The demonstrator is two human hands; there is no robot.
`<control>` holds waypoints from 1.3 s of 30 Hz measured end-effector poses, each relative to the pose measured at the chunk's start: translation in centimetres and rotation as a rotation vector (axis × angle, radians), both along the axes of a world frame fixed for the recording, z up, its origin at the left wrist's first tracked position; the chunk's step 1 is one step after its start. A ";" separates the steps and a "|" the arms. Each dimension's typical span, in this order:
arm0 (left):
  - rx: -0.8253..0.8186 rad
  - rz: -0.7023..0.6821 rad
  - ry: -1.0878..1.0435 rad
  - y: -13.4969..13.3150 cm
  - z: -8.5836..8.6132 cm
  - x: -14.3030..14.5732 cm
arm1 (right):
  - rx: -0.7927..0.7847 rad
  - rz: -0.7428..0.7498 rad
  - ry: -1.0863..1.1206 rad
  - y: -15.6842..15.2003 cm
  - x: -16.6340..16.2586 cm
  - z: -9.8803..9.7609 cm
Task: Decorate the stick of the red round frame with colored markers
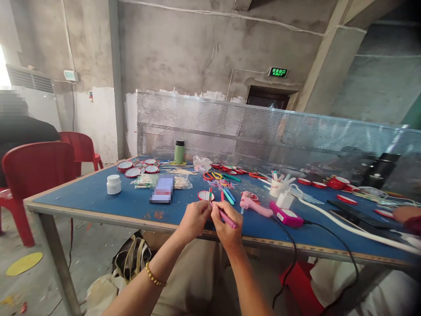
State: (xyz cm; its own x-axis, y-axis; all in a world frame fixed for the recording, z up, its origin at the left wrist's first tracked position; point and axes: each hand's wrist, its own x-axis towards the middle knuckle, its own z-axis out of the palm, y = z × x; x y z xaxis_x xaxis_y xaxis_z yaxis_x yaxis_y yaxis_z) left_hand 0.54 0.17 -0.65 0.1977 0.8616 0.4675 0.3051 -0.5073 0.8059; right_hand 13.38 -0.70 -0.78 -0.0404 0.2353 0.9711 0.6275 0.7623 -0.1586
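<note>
My left hand (193, 221) is closed at the table's front edge, pinching a thin stick (210, 194) with red and green colouring on its upper end. Close beside it, my right hand (229, 226) is wrapped round a pink-purple marker pen (226, 218). The fingertips of both hands meet, and the pen's tip is hidden by them. Just beyond my hands lies a small red-rimmed drum (204, 195) with a white face, partly covered by the stick. Teal and blue markers (228, 196) lie to the right of it.
A pink glue gun (255, 205) and a magenta box (287, 215) with cables lie right. Left are a phone (162, 189), a white jar (113, 184) and several small drums (132, 172). A green bottle (179, 152) stands before a perforated metal screen (204, 118). Another person's hand (406, 215) is far right.
</note>
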 end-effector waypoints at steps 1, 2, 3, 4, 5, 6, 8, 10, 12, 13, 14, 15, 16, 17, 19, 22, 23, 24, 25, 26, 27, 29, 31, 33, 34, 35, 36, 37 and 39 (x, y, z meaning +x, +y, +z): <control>0.000 0.002 -0.003 0.0 0.0 0.0 | -0.002 -0.003 -0.002 0.0 0.0 0.0; -0.002 0.001 -0.007 0.0 0.0 0.0 | -0.004 -0.007 -0.002 0.0 0.0 -0.1; -0.008 -0.003 -0.013 0.0 0.0 0.0 | -0.003 -0.013 0.002 0.0 0.1 -0.1; -0.015 -0.011 -0.019 0.0 0.0 0.0 | 0.001 -0.022 0.010 0.0 0.1 -0.1; -0.022 -0.020 -0.027 -0.1 0.0 0.0 | 0.006 -0.031 0.022 0.0 0.1 -0.1; -0.029 -0.028 -0.033 -0.1 0.0 0.0 | 0.012 -0.039 0.033 0.0 0.1 -0.1; -0.038 -0.037 -0.033 -0.3 0.1 0.0 | 0.026 -0.049 0.047 0.0 0.1 0.0; -0.046 -0.037 -0.024 -0.4 0.1 0.0 | 0.032 -0.047 0.045 0.0 0.1 0.0; -0.044 -0.032 -0.020 -0.4 0.2 0.0 | 0.027 -0.038 0.034 0.0 0.1 0.0; -0.042 -0.030 -0.020 -0.4 0.2 0.0 | 0.022 -0.033 0.029 0.0 0.1 0.0; -0.040 -0.029 -0.021 -0.3 0.2 0.0 | 0.017 -0.029 0.024 0.0 0.1 0.0; -0.036 -0.027 -0.020 -0.3 0.2 0.0 | 0.013 -0.026 0.019 0.0 0.1 0.0; -0.032 -0.026 -0.018 -0.3 0.2 0.0 | 0.011 -0.025 0.014 0.0 0.1 0.0; -0.028 -0.024 -0.015 -0.3 0.2 0.0 | 0.011 -0.025 0.009 0.0 0.1 0.0; -0.031 -0.021 -0.009 -0.2 0.2 0.0 | 0.007 -0.026 0.001 0.1 0.1 0.0; -0.039 -0.018 -0.008 -0.2 0.1 0.0 | -0.001 -0.029 0.001 0.1 0.1 0.0; -0.036 -0.015 -0.007 -0.2 0.1 0.0 | -0.001 -0.032 0.001 0.1 0.1 0.0; -0.031 -0.011 -0.005 -0.2 0.1 0.0 | 0.002 -0.035 0.001 0.1 0.1 0.0; -0.025 -0.006 -0.003 -0.2 0.1 0.0 | 0.006 -0.039 0.002 0.2 0.1 0.0; -0.022 -0.003 -0.001 -0.2 0.1 0.0 | 0.010 -0.043 0.005 0.2 0.1 0.0; -0.022 -0.003 -0.003 -0.2 0.1 0.0 | 0.014 -0.049 0.011 0.2 0.2 0.0; -0.032 -0.014 -0.013 -0.3 0.2 0.0 | 0.023 -0.061 0.026 0.2 0.2 0.0; -0.043 -0.028 -0.027 -0.4 0.3 0.0 | 0.032 -0.069 0.045 0.2 0.2 -0.1; -0.048 -0.029 -0.030 -0.4 0.4 0.0 | 0.036 -0.066 0.052 0.1 0.2 -0.1; -0.046 -0.025 -0.028 -0.4 0.4 0.0 | 0.035 -0.060 0.050 0.1 0.1 -0.1; -0.042 -0.020 -0.024 -0.4 0.4 0.0 | 0.031 -0.053 0.043 0.1 0.1 -0.1; -0.037 -0.014 -0.019 -0.3 0.4 0.0 | 0.028 -0.045 0.034 0.1 0.1 -0.1; -0.033 -0.008 -0.015 -0.3 0.4 0.0 | 0.025 -0.038 0.027 0.1 0.1 -0.1; -0.026 -0.002 -0.009 -0.2 0.4 0.0 | 0.022 -0.027 0.017 0.1 0.1 -0.1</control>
